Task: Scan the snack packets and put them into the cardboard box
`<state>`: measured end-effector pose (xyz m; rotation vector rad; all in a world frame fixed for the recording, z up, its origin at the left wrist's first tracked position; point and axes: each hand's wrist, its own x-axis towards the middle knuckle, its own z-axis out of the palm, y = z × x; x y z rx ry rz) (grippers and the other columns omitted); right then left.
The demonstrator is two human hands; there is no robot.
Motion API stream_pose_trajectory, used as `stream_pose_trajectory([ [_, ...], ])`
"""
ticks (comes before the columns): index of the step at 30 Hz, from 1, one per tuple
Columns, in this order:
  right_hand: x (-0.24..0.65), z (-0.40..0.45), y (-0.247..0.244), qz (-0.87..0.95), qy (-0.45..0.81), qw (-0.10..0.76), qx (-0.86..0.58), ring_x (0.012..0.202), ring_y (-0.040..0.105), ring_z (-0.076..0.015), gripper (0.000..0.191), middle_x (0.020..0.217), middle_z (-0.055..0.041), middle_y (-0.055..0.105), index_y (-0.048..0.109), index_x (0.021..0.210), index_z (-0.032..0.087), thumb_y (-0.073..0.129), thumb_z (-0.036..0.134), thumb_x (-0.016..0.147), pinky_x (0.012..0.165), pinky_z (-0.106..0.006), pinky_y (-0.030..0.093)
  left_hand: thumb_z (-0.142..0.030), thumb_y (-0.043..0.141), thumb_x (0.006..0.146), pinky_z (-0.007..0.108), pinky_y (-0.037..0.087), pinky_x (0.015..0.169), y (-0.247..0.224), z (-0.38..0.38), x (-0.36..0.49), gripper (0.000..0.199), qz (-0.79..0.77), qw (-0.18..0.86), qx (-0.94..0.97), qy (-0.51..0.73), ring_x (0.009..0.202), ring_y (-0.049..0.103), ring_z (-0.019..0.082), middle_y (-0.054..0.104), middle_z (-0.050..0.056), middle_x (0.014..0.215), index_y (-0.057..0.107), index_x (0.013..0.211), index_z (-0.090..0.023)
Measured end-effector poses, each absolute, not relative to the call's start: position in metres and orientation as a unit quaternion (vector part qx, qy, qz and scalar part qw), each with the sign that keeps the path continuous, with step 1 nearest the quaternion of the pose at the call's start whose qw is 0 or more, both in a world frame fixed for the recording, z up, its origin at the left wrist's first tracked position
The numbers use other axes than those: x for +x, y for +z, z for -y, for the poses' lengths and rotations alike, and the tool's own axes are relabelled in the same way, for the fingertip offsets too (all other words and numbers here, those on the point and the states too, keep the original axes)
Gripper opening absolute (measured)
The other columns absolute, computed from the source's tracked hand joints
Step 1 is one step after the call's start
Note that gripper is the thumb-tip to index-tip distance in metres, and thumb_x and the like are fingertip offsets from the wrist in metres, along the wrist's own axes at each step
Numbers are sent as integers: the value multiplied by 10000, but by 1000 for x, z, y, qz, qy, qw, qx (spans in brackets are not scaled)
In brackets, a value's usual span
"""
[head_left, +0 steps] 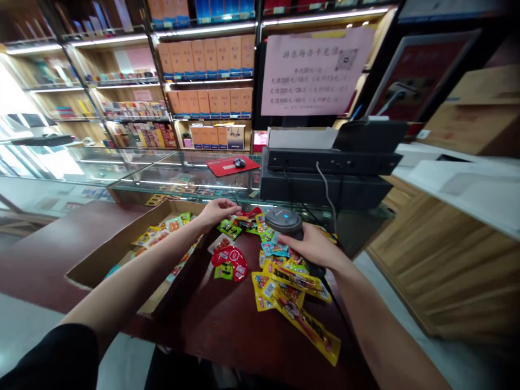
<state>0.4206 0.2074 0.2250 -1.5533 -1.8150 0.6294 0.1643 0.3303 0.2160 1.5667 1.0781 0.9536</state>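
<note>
My right hand [314, 246] is wrapped round a dark handheld barcode scanner [284, 219], whose rounded head shows a small blue light. Under and around it lie several small snack packets, among them a blue packet [275, 248] and long yellow snack packets [311, 325]. My left hand [219, 212] has its fingers pinched together at the left end of the pile, close to a red packet [254, 213]. What they grip, if anything, I cannot make out. Below that hand are a green packet [229, 228] and a red curved packet [235, 260].
An open cardboard box [93, 260] with more snack packets stands under my left forearm on the dark red tabletop [195, 330]. Beyond is a glass counter [179, 168] with a mouse [239, 162] on a red mat. A black machine [325, 187] with cables stands behind the scanner.
</note>
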Motion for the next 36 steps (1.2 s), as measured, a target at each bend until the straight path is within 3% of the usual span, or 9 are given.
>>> stream_pose_trajectory([
  [7,439,-205,232,635,318,334,-620,516,616,-183,370,710,-68,692,646,974,170,579,486,796,514,-335,499,-436,732,621,219,402,507,174,-352,231,319,-418,499,682,335,507,530,103,633,20,612,662,741,-150],
  [13,450,-208,230,628,299,339,-634,528,620,-195,352,636,-57,672,657,965,172,593,471,791,536,-344,496,-413,679,677,234,426,559,133,-349,243,263,-392,379,781,304,592,572,138,649,24,665,693,796,-179],
  [19,454,-213,227,639,255,337,-643,646,648,-230,357,693,-69,685,662,978,179,607,466,775,627,-371,504,-358,636,746,339,461,849,139,-322,253,432,-303,226,885,272,965,601,233,637,97,1099,624,1153,-214],
  [22,453,-214,225,646,248,347,-632,664,648,-228,349,708,-65,688,660,1005,192,606,453,780,635,-369,504,-358,622,767,426,321,1040,141,-309,258,610,-219,123,942,223,1277,403,288,414,116,1417,463,1345,-247],
  [24,453,-213,224,644,266,341,-631,614,639,-213,340,695,-64,684,662,987,188,590,458,793,601,-362,503,-380,575,807,457,238,1086,139,-305,260,617,-170,76,967,176,1366,266,291,309,113,1488,403,1385,-250],
  [27,452,-211,224,631,304,337,-629,534,621,-189,344,676,-64,678,655,957,177,576,475,805,534,-343,498,-399,476,870,464,201,1095,135,-304,259,539,-152,39,978,138,1387,223,272,310,111,1489,403,1380,-239],
  [30,453,-210,226,617,324,342,-630,514,617,-185,354,685,-67,681,645,965,175,582,482,802,515,-340,500,-432,480,862,441,267,1061,137,-305,257,492,-179,16,974,134,1313,341,287,439,140,1383,495,1292,-193],
  [33,453,-209,228,627,297,345,-632,589,641,-211,350,713,-76,688,653,980,177,600,467,791,584,-366,512,-484,524,822,405,392,943,141,-306,256,454,-226,12,966,123,1120,489,292,547,153,1161,589,1129,-155],
  [36,452,-209,230,639,264,351,-631,704,656,-246,355,760,-91,695,657,1019,182,624,436,773,659,-392,510,-444,540,814,399,415,911,145,-306,254,379,-237,25,963,127,1057,496,286,542,140,1081,594,1053,-154],
])
